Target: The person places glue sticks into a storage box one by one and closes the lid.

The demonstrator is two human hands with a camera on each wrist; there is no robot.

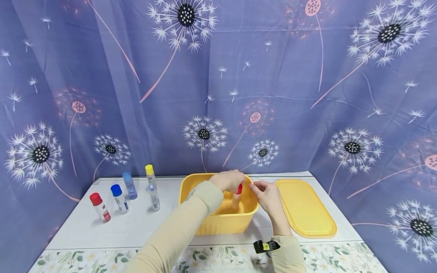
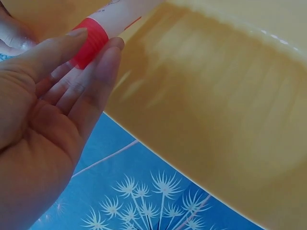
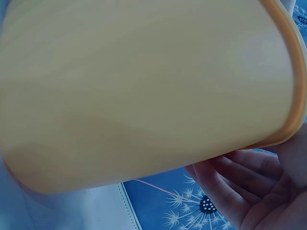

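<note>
A yellow plastic box (image 1: pixel 225 223) stands at the middle of the table. Inside it, my left hand (image 1: pixel 228 180) pinches the red cap of a small, pale, see-through bottle (image 1: pixel 236 201). The left wrist view shows thumb and fingers on that red cap (image 2: pixel 91 44), while the bottle's far end runs out of frame. At the box's right rim is my right hand (image 1: pixel 268 195), its thumb and fingers gripping the edge. From the right wrist, its curled fingers (image 3: pixel 225 184) show beside the box wall (image 3: pixel 144 96).
Several small bottles stand at the left: red-capped (image 1: pixel 100 207), dark-blue-capped (image 1: pixel 120 200), light blue (image 1: pixel 130 185), yellow-capped (image 1: pixel 150 175) and clear-capped (image 1: pixel 154 199). A yellow lid (image 1: pixel 307 208) lies flat right of the box. A patterned curtain (image 1: pixel 232 76) hangs behind the white table (image 1: pixel 75 231).
</note>
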